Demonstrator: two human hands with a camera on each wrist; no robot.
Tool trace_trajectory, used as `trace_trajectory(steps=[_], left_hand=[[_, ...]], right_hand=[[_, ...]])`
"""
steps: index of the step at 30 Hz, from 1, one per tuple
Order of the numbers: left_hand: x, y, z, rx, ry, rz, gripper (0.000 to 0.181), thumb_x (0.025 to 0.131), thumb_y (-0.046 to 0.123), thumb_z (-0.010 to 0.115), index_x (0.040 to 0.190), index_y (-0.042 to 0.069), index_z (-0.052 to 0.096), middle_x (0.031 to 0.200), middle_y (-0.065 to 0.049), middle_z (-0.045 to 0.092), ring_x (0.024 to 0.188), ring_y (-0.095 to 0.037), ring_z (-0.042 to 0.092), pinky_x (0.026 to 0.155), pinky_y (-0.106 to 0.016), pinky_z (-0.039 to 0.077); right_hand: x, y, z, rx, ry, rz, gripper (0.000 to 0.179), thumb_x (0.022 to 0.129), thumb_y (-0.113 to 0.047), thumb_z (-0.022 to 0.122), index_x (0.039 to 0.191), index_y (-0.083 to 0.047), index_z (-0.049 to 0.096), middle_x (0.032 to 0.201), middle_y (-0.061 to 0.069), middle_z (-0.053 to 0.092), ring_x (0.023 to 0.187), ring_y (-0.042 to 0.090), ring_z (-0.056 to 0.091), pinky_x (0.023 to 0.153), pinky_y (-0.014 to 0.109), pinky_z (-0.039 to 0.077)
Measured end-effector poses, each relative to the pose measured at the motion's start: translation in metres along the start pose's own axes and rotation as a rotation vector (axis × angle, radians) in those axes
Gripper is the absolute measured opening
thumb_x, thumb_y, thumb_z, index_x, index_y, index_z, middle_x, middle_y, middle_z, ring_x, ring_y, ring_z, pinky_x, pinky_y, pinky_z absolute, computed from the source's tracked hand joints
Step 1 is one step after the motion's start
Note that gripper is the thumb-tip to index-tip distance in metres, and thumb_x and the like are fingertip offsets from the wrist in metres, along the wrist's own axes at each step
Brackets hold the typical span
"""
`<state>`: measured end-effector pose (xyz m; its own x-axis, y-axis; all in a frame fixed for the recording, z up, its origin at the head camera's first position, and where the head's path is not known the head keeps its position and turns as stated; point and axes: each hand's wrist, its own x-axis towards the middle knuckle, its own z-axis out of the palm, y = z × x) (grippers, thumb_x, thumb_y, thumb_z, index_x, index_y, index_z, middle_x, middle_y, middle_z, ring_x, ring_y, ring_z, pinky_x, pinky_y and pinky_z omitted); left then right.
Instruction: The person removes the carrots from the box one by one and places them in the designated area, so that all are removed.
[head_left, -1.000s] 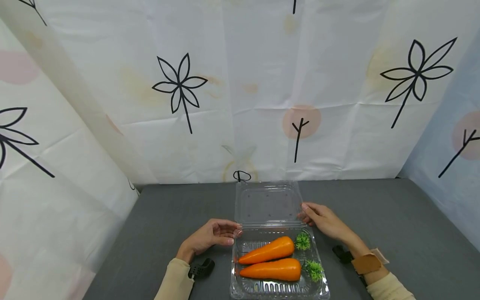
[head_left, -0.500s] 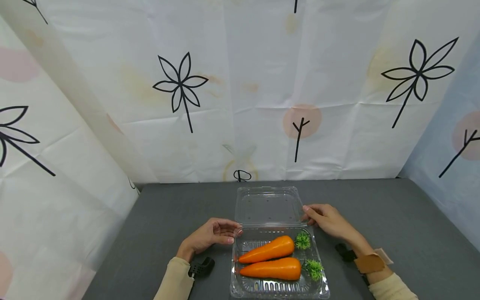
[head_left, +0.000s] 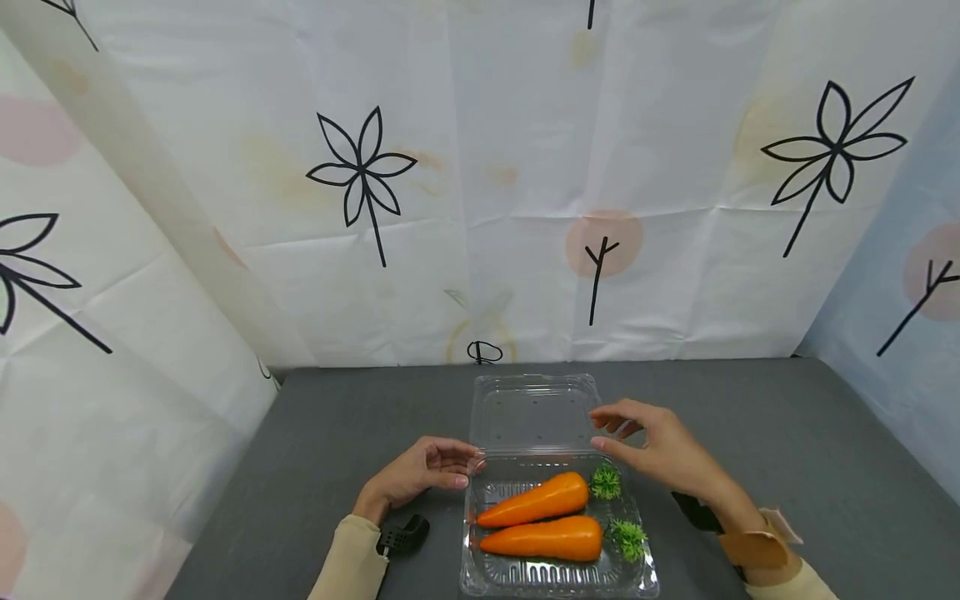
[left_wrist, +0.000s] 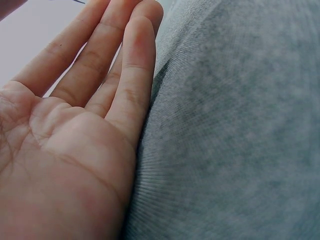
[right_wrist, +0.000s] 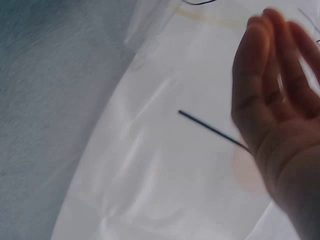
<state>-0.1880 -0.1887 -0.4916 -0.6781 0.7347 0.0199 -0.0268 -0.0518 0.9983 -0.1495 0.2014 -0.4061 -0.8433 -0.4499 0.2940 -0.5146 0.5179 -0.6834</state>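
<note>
A clear plastic clamshell container (head_left: 486, 583) stands on the table, its hinged lid (head_left: 534, 410) folded back and lying behind the tray. Inside lie two toy carrots, the rear carrot (head_left: 534, 500) and the front carrot (head_left: 542, 538), tips to the left and green tufts to the right. My left hand (head_left: 416, 475) rests on its edge at the container's rear left corner, fingers loosely bent and touching the rim; the left wrist view shows the bare palm. My right hand (head_left: 656, 446) hovers by the lid's right side, thumb and fingers apart, holding nothing.
Grey cloth covers the table (head_left: 360, 400). White printed fabric (head_left: 487, 208) hangs along the back and both sides. Each wrist wears a strap with a black camera, as on the left wrist mount (head_left: 403, 536).
The lid has tipped further back and lies lower. My right hand has let go of its edge, spread its fingers and shifted slightly. My left hand has not moved.
</note>
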Motion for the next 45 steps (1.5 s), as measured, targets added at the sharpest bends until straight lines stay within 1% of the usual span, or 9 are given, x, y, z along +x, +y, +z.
trace_trajectory(steps=[3, 6, 11, 17, 24, 30, 33, 40, 45], left_hand=[[0.0, 0.0, 0.0, 0.004, 0.003, -0.003, 0.051, 0.096, 0.009, 0.072, 0.138, -0.012, 0.054, 0.136, -0.026, 0.06, 0.12, -0.021, 0.064, 0.101, -0.036, 0.053], [0.0, 0.0, 0.0, 0.002, 0.004, -0.001, 0.051, 0.096, 0.008, 0.072, 0.138, -0.013, 0.054, 0.136, -0.027, 0.06, 0.12, -0.021, 0.064, 0.101, -0.036, 0.053], [0.001, -0.001, 0.0, -0.01, -0.001, 0.005, 0.051, 0.096, 0.008, 0.072, 0.138, -0.014, 0.053, 0.136, -0.028, 0.059, 0.12, -0.021, 0.064, 0.101, -0.036, 0.052], [0.001, -0.002, 0.0, -0.014, -0.007, 0.01, 0.052, 0.096, 0.008, 0.072, 0.138, -0.014, 0.052, 0.135, -0.028, 0.059, 0.12, -0.021, 0.064, 0.101, -0.036, 0.052], [0.001, -0.001, 0.0, -0.015, -0.009, 0.011, 0.051, 0.095, 0.008, 0.072, 0.138, -0.014, 0.053, 0.135, -0.027, 0.06, 0.12, -0.021, 0.064, 0.101, -0.036, 0.052], [0.0, 0.0, 0.0, -0.011, -0.006, 0.005, 0.051, 0.096, 0.008, 0.072, 0.138, -0.013, 0.053, 0.135, -0.026, 0.06, 0.121, -0.022, 0.064, 0.102, -0.036, 0.052], [0.0, 0.0, 0.0, -0.005, -0.007, 0.008, 0.051, 0.096, 0.007, 0.071, 0.138, -0.014, 0.053, 0.135, -0.028, 0.059, 0.12, -0.021, 0.064, 0.101, -0.036, 0.052], [0.0, 0.0, 0.001, 0.002, -0.004, 0.011, 0.049, 0.096, 0.007, 0.071, 0.137, -0.014, 0.054, 0.135, -0.031, 0.058, 0.12, -0.021, 0.065, 0.101, -0.036, 0.052], [0.0, -0.001, 0.001, 0.001, -0.005, 0.014, 0.049, 0.096, 0.007, 0.071, 0.137, -0.014, 0.054, 0.135, -0.031, 0.058, 0.12, -0.022, 0.064, 0.102, -0.037, 0.052]], right_hand=[[0.0, -0.002, 0.005, 0.039, -0.061, -0.12, 0.032, 0.094, -0.019, 0.076, 0.125, -0.015, 0.068, 0.111, -0.002, 0.069, 0.092, 0.015, 0.065, 0.079, 0.036, 0.057], [0.0, -0.003, 0.011, 0.083, -0.142, -0.182, 0.033, 0.092, -0.021, 0.078, 0.123, -0.013, 0.069, 0.11, 0.002, 0.071, 0.092, 0.019, 0.066, 0.08, 0.037, 0.058], [0.001, -0.008, 0.022, 0.11, -0.304, -0.147, 0.041, 0.092, -0.031, 0.077, 0.125, -0.007, 0.07, 0.118, 0.007, 0.07, 0.101, 0.02, 0.067, 0.085, 0.037, 0.059], [0.002, -0.009, 0.036, 0.004, -0.407, -0.113, 0.042, 0.092, -0.033, 0.078, 0.127, -0.011, 0.07, 0.124, 0.002, 0.068, 0.11, 0.017, 0.064, 0.091, 0.038, 0.057], [0.004, -0.008, 0.047, -0.094, -0.42, -0.109, 0.036, 0.093, -0.028, 0.077, 0.125, -0.014, 0.071, 0.123, -0.003, 0.069, 0.11, 0.013, 0.063, 0.094, 0.04, 0.054], [0.004, -0.009, 0.051, -0.134, -0.425, -0.072, 0.037, 0.09, -0.031, 0.08, 0.123, -0.016, 0.073, 0.118, -0.005, 0.069, 0.104, 0.009, 0.063, 0.089, 0.037, 0.055], [0.004, -0.009, 0.053, -0.142, -0.41, -0.076, 0.036, 0.089, -0.031, 0.081, 0.121, -0.017, 0.073, 0.116, -0.005, 0.07, 0.101, 0.008, 0.063, 0.086, 0.036, 0.055], [0.003, -0.007, 0.053, -0.075, -0.385, -0.092, 0.034, 0.088, -0.026, 0.082, 0.119, -0.014, 0.075, 0.114, -0.003, 0.071, 0.099, 0.008, 0.064, 0.082, 0.031, 0.057], [0.003, -0.009, 0.05, 0.017, -0.35, -0.095, 0.035, 0.087, -0.021, 0.083, 0.12, -0.013, 0.075, 0.116, 0.0, 0.072, 0.098, 0.008, 0.066, 0.081, 0.029, 0.058]])
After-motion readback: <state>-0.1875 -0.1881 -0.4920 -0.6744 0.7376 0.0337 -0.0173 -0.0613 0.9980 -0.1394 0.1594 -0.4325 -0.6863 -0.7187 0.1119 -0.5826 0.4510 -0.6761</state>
